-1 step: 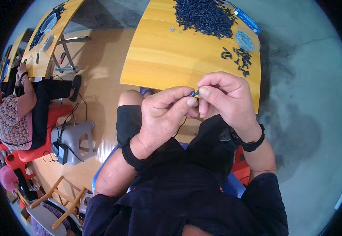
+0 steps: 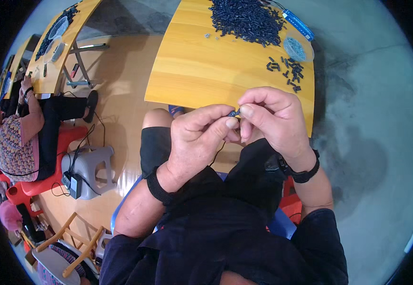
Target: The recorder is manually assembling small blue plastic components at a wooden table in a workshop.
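Above my lap, just off the near edge of the yellow table (image 2: pixel 201 71), both hands meet around a small dark piece (image 2: pixel 234 113). My left hand (image 2: pixel 199 130) pinches it between thumb and index finger. The thumb and fingers of my right hand (image 2: pixel 275 118) are closed at the piece's right end; whether they also hold a separate tiny part is hidden. On the table lies a large heap of short black pieces (image 2: pixel 247 21). A smaller scatter of black pieces (image 2: pixel 294 73) is near the right edge, beside a clear tub (image 2: pixel 309 52) of tiny bluish parts.
A blue box (image 2: pixel 299 25) sits at the table's far right. To the left, a person (image 2: pixel 19 137) sits on a red stool at another table (image 2: pixel 50 78). A grey stool (image 2: pixel 92 166) carries cables and an adapter. A wooden-armed chair (image 2: pixel 71 247) stands at the lower left.
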`<state>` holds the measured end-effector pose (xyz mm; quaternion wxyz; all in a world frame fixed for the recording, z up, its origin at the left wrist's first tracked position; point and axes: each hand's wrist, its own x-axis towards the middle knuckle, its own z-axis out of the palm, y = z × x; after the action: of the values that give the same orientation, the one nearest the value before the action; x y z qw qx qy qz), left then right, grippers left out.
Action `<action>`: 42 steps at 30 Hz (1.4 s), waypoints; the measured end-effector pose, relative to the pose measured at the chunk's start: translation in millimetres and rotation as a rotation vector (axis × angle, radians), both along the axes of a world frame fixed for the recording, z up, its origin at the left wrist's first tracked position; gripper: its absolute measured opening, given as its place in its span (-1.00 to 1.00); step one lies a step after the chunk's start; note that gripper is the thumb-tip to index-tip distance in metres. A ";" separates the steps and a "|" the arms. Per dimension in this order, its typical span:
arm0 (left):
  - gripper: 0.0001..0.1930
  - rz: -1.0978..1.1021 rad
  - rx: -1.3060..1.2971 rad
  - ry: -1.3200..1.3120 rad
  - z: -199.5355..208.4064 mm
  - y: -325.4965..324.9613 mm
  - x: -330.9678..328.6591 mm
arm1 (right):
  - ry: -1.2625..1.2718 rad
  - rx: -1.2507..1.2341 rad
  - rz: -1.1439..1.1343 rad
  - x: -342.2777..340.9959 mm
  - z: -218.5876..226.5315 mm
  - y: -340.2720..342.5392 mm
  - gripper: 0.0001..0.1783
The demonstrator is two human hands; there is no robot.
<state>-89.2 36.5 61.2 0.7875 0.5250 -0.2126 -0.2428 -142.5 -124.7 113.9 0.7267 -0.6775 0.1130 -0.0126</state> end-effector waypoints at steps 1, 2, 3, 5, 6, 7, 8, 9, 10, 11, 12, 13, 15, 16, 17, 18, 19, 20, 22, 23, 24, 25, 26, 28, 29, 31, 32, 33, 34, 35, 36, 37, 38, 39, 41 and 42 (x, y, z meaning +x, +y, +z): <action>-0.82 0.000 0.000 0.001 0.0 -0.4 -0.6 | -0.009 -0.010 0.006 -0.2 0.3 0.0 -0.89; -0.82 0.006 -0.010 0.014 0.1 -1.1 -1.3 | -0.008 -0.010 0.006 -0.3 0.0 0.0 -0.89; -0.83 0.012 -0.019 0.028 0.1 -1.5 -1.7 | -0.017 -0.016 0.005 -0.3 -0.5 -0.1 -0.89; -0.83 0.006 -0.025 0.031 0.6 -1.6 -1.8 | -0.025 -0.022 0.003 -0.4 -0.5 -0.8 -0.90; -0.84 0.002 -0.032 0.034 0.9 -1.7 -1.6 | -0.025 -0.022 0.007 -0.2 -0.3 -1.4 -0.90; -0.84 0.001 -0.031 0.035 1.1 -2.0 -1.0 | -0.025 -0.021 0.011 -0.1 -0.6 -2.3 -0.90; -0.84 0.003 -0.019 0.014 1.5 -2.4 -0.1 | -0.023 -0.020 0.010 0.0 -0.7 -3.2 -0.90; -0.84 0.006 -0.007 -0.008 1.5 -2.8 0.9 | -0.033 -0.034 0.030 0.1 -0.6 -4.1 -0.90; -0.84 0.004 -0.006 -0.006 1.7 -3.3 1.9 | -0.042 -0.047 0.049 0.1 -0.5 -5.0 -0.90; -0.85 0.000 0.014 -0.026 1.6 -3.9 3.0 | -0.040 -0.046 0.048 0.1 -2.0 -5.9 -0.90; -0.85 -0.005 0.033 -0.047 1.3 -4.5 3.9 | -0.066 -0.069 0.049 0.2 -4.6 -6.9 -0.90; -0.85 -0.005 0.034 -0.045 0.5 -4.8 4.6 | -0.092 -0.092 0.053 0.5 -6.3 -7.5 -0.89; -0.85 -0.023 0.025 -0.055 -2.0 -5.4 5.5 | -0.080 -0.109 0.043 0.9 -4.2 -8.6 -0.89; -0.85 -0.024 0.026 -0.053 -3.6 -5.7 5.6 | -0.069 -0.128 0.035 1.0 -3.0 -9.3 -0.89; -0.85 -0.035 0.000 -0.039 -5.4 -5.9 5.6 | -0.067 -0.127 0.034 0.9 -2.6 -10.9 -0.89; -0.85 -0.047 -0.026 -0.025 -6.5 -6.2 5.6 | -0.069 -0.134 0.030 0.6 -2.3 -12.9 -0.89; -0.85 -0.047 -0.025 -0.023 -6.5 -6.8 6.0 | -0.070 -0.140 0.025 0.8 -2.5 -14.4 -0.89; -0.85 -0.054 -0.018 -0.019 -6.0 -7.4 6.4 | -0.068 -0.139 0.025 1.1 -2.2 -14.9 -0.89; -0.85 -0.061 -0.011 -0.014 -5.2 -8.4 7.7 | -0.100 -0.141 0.046 1.5 -1.5 -15.6 -0.89; -0.85 -0.069 0.006 -0.036 -4.8 -8.6 8.8 | -0.099 -0.140 0.045 2.1 -2.3 -16.3 -0.89; -0.85 -0.076 0.023 -0.058 -4.9 -9.0 9.4 | -0.167 -0.176 0.080 3.2 -3.6 -17.2 -0.88; -0.85 -0.076 0.023 -0.058 -4.9 -9.7 9.0 | -0.235 -0.210 0.115 4.1 -3.8 -17.8 -0.88; -0.85 -0.070 -0.003 -0.018 -5.2 -10.8 8.1 | -0.235 -0.210 0.115 4.6 -3.6 -18.2 -0.88; -0.85 -0.065 -0.029 0.022 -5.8 -11.9 7.3 | -0.273 -0.247 0.140 5.2 -3.6 -18.8 -0.87; -0.85 -0.065 -0.036 0.025 -6.2 -12.2 7.3 | -0.272 -0.247 0.140 5.4 -3.8 -18.8 -0.87; -0.85 -0.065 -0.044 0.028 -6.6 -12.1 7.6 | -0.262 -0.250 0.134 5.7 -3.4 -18.3 -0.87; -0.85 -0.068 -0.033 0.007 -6.3 -11.6 8.2 | -0.261 -0.250 0.134 5.9 -3.3 -17.8 -0.87; -0.85 -0.071 -0.022 -0.014 -5.7 -11.0 8.8 | -0.256 -0.247 0.131 6.2 -3.1 -17.2 -0.87; -0.85 -0.073 -0.020 -0.012 -5.1 -11.6 9.8 | -0.250 -0.241 0.126 6.4 -3.7 -17.8 -0.87; -0.85 -0.076 -0.011 -0.041 -4.1 -12.0 10.8 | -0.248 -0.239 0.125 6.6 -3.8 -18.6 -0.87; -0.84 -0.079 -0.002 -0.070 -3.8 -12.6 11.5 | -0.260 -0.274 0.133 6.9 -3.4 -19.7 -0.87; -0.84 -0.077 -0.003 -0.070 -4.3 -12.0 11.2 | -0.272 -0.310 0.144 7.4 -2.7 -19.5 -0.87; -0.84 -0.077 0.002 -0.045 -5.3 -11.5 10.7 | -0.272 -0.309 0.146 8.2 -2.5 -18.8 -0.87; -0.84 -0.077 0.007 -0.021 -5.9 -11.1 10.4 | -0.291 -0.331 0.148 9.2 -2.6 -18.0 -0.87; -0.84 -0.073 0.014 -0.020 -4.6 -11.0 10.6 | -0.309 -0.355 0.149 10.4 -2.3 -17.9 -0.87; -0.84 -0.068 0.022 -0.021 -3.9 -10.9 10.9 | -0.313 -0.377 0.154 10.9 -2.1 -18.3 -0.87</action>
<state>-78.4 25.6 57.3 0.7708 0.5285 -0.2359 -0.2663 -131.6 -143.0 111.8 0.5951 -0.7974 -0.0572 -0.0828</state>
